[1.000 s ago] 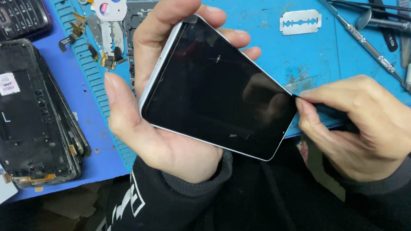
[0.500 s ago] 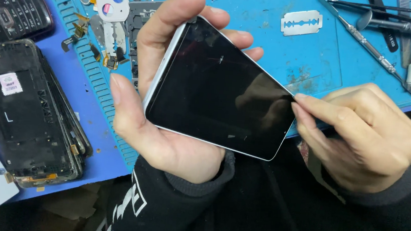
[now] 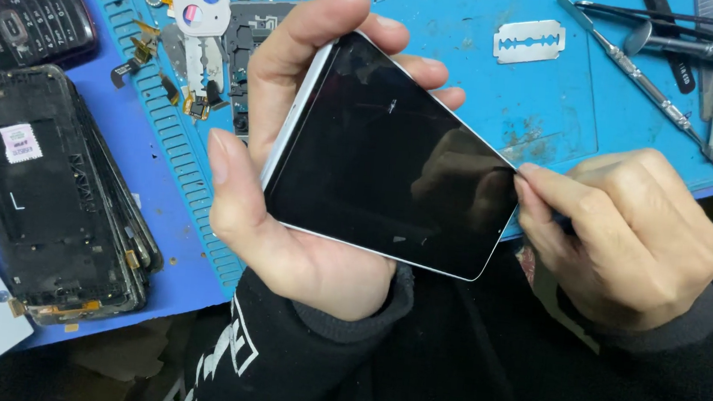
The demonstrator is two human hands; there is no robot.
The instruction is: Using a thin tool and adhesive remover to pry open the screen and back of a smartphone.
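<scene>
A smartphone (image 3: 386,160) with a dark, switched-off screen and a silver-white frame is tilted above the blue work mat (image 3: 462,72). My left hand (image 3: 287,212) cups it from below and behind, thumb on its left edge, fingers curled over the far edge. My right hand (image 3: 620,236) is pinched at the phone's right edge, thumb and forefinger pressed against the seam. A thin dark item seems to sit between those fingertips, but it is mostly hidden.
A stack of disassembled phone bodies (image 3: 56,200) lies at the left, with a black keypad phone (image 3: 24,21) behind it. Small phone parts (image 3: 199,32) lie on the mat's ridged strip. A razor blade (image 3: 529,42) and metal pry tools (image 3: 659,81) lie at the back right.
My right hand has slid slightly up along the phone's right edge. The phone has tilted a little in my left hand.
</scene>
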